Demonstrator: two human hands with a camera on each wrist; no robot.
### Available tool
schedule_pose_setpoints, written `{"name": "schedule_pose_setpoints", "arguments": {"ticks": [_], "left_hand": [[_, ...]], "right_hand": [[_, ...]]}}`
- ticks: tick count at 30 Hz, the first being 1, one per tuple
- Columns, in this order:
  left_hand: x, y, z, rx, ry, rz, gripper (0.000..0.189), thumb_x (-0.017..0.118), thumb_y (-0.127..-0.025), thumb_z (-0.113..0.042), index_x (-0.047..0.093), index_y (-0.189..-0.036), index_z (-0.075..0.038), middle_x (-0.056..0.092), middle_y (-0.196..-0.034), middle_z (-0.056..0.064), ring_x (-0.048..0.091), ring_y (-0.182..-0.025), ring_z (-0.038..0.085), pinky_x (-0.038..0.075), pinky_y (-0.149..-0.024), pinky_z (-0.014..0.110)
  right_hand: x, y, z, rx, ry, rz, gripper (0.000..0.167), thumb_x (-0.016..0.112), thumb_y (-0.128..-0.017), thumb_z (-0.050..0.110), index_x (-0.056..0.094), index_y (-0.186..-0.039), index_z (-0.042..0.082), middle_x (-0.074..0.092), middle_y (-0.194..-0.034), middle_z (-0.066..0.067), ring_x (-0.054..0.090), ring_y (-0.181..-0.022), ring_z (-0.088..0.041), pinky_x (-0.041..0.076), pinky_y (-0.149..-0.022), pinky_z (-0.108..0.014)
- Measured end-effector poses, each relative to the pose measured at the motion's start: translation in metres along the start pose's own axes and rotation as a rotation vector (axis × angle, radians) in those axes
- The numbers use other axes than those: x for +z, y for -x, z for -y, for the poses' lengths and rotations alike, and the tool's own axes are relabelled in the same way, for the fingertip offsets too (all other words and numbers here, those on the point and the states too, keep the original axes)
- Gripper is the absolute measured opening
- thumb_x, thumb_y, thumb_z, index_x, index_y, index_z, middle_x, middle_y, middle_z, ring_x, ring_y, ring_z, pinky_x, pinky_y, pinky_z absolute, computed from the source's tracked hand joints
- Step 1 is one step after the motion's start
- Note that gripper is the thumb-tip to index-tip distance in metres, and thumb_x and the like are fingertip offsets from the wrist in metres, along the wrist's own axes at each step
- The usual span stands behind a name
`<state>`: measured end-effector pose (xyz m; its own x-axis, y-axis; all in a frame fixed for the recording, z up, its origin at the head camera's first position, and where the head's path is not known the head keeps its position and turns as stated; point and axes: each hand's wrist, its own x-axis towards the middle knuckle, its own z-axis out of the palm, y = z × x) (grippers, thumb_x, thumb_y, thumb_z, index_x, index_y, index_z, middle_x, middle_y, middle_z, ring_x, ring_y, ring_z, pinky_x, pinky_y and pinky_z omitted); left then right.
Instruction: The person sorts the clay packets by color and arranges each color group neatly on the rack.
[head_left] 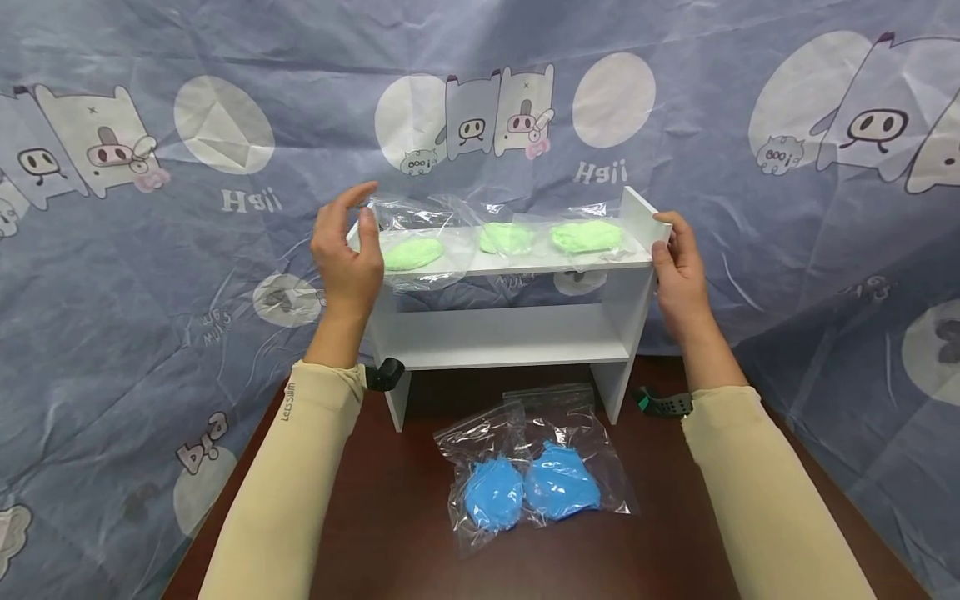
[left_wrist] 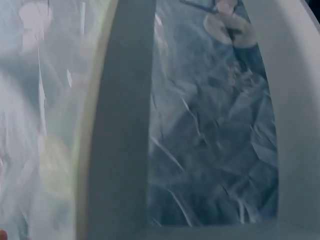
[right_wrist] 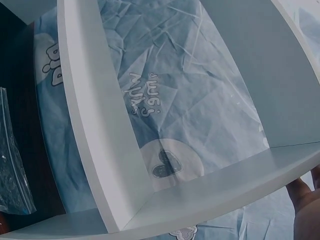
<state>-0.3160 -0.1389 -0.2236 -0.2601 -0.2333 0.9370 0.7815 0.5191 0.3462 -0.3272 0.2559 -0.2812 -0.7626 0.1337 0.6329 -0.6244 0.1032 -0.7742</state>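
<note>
From my post I see the left hand raised at the left end of the white two-tier shelf, thumb and fingertips wide apart. The left bagged green bundle lies just right of that thumb, on the top board; I cannot tell whether its clear plastic touches the skin. The middle green bundle and right green bundle, also in plastic, lie farther right on the same board, well clear of those fingers. My right hand holds the right side panel's upper end between thumb and fingers, right of the right bundle. Nearer, two bagged blue bundles lie side by side on the dark tabletop.
</note>
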Motion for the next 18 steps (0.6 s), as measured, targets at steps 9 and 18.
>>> {"name": "schedule_pose_setpoints", "arguments": {"ticks": [9,18], "left_hand": [[-0.027,0.004,0.015,-0.395,0.098,0.216,0.041,0.046,-0.103,-0.015,0.052,-0.142,-0.004,0.045,-0.155,0.012,0.039,-0.143,0.025,0.028,-0.121,0.041],[-0.028,0.013,0.034,-0.427,0.299,0.323,0.047,0.047,-0.103,-0.013,0.044,-0.147,0.002,0.039,-0.157,0.019,0.032,-0.148,0.030,0.026,-0.122,0.046]], "right_hand": [[0.000,0.001,0.005,-0.021,0.009,0.003,0.037,0.041,-0.107,0.013,0.044,-0.144,0.014,0.049,-0.131,-0.005,0.050,-0.104,-0.013,0.041,-0.082,-0.030],[0.001,0.002,0.005,-0.018,0.013,0.010,0.037,0.041,-0.107,0.013,0.044,-0.144,0.014,0.049,-0.131,-0.002,0.049,-0.106,-0.013,0.040,-0.084,-0.029]]}}
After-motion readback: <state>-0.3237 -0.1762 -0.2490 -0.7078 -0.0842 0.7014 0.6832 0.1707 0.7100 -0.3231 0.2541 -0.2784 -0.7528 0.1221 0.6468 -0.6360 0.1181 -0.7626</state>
